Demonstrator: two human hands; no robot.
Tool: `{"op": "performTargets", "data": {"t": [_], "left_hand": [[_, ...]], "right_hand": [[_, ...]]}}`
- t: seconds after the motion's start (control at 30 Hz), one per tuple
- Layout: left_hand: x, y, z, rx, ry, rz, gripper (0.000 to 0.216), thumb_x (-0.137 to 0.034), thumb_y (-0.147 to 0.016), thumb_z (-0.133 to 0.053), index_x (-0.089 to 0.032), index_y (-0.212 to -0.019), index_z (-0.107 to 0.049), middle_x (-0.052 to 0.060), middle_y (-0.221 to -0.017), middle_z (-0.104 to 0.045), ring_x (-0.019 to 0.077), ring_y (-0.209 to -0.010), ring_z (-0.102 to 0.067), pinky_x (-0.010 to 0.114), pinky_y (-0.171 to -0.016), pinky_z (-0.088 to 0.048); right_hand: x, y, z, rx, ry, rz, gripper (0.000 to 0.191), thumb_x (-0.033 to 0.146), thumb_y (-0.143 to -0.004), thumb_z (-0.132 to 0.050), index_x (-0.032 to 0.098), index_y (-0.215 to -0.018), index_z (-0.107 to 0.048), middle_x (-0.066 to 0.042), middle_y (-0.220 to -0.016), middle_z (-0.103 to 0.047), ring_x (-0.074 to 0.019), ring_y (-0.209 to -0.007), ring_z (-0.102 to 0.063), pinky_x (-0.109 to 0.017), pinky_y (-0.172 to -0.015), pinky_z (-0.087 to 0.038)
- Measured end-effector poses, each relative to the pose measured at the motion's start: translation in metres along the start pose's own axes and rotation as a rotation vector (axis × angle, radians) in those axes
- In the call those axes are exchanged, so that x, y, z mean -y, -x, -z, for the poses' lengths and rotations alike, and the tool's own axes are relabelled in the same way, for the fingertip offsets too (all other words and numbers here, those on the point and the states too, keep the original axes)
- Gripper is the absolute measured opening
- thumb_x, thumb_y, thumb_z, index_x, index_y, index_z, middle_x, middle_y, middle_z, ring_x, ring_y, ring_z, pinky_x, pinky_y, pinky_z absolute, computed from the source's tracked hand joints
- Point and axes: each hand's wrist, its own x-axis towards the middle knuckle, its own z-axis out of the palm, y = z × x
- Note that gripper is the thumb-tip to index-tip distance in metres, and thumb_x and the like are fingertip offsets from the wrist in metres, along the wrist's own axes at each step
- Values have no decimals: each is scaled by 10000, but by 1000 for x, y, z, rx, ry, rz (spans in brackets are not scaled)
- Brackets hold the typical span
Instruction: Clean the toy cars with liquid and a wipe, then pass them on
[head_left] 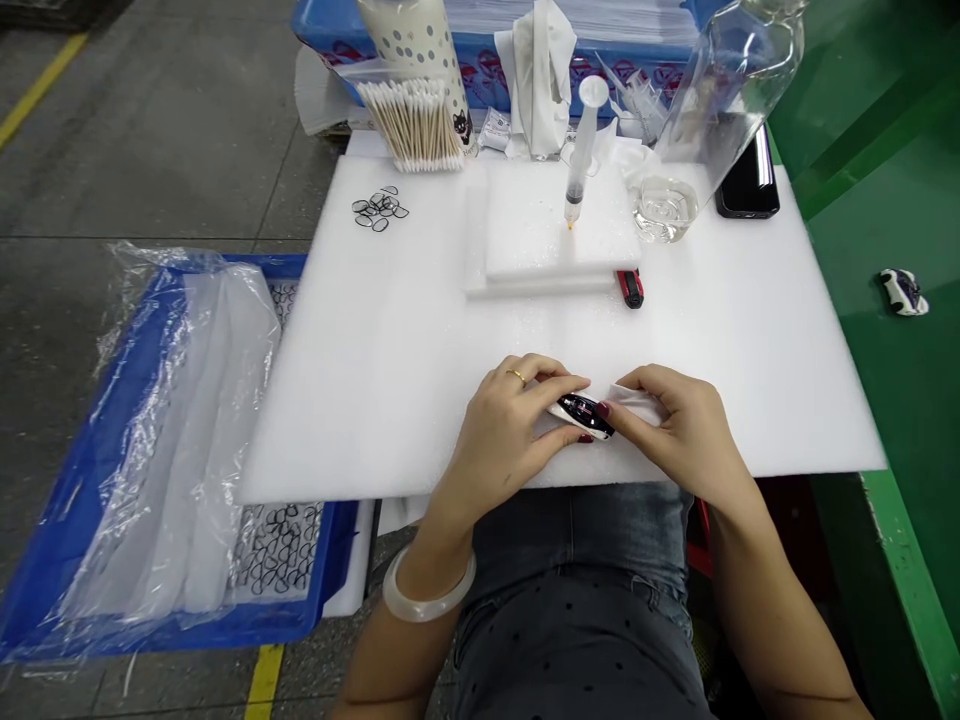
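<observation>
Between thumb and fingers, my left hand (517,420) grips a small black-and-white toy car (586,414) just above the near edge of the white foam board (390,400). From the other side my right hand (675,420) pinches a folded white tissue (637,402), its thumb against the car's right end. My fingers cover both ends of the car. Beyond the hands, a syringe (581,165) stands upright with its orange tip on a stacked foam block (525,230). A red-and-black piece (630,288) pokes out at that block's right corner.
Black rings (379,208) lie at the board's far left, near cotton swabs (414,125). A clear bottle (712,110) and a dark phone (750,180) stand far right. Left is a blue tray (300,618) with plastic film and rings. Another toy car (903,292) sits on the green surface.
</observation>
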Motion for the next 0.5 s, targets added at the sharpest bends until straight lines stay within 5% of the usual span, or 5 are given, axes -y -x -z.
{"op": "performTargets", "data": {"t": [0.27, 0.5], "left_hand": [[0, -1, 2, 59, -27, -1, 317, -305, -859, -709, -244, -1167, -664, 54, -1083, -640, 246, -1013, -563, 423, -877, -482], [-3, -1, 3, 47, 16, 40, 243, -256, -906, -634, -236, -1144, -676, 49, -1082, -640, 233, -1018, -566, 412, -875, -473]], "right_hand": [[1, 2, -1, 16, 46, 28, 163, 347, -877, -648, 188, -844, -642, -10, -755, -652, -130, -641, -548, -248, -560, -347], [-8, 9, 7, 4, -150, 57, 175, 323, -948, -568, 196, -901, -678, -11, -842, -691, -134, -737, -613, -259, -652, -433]]}}
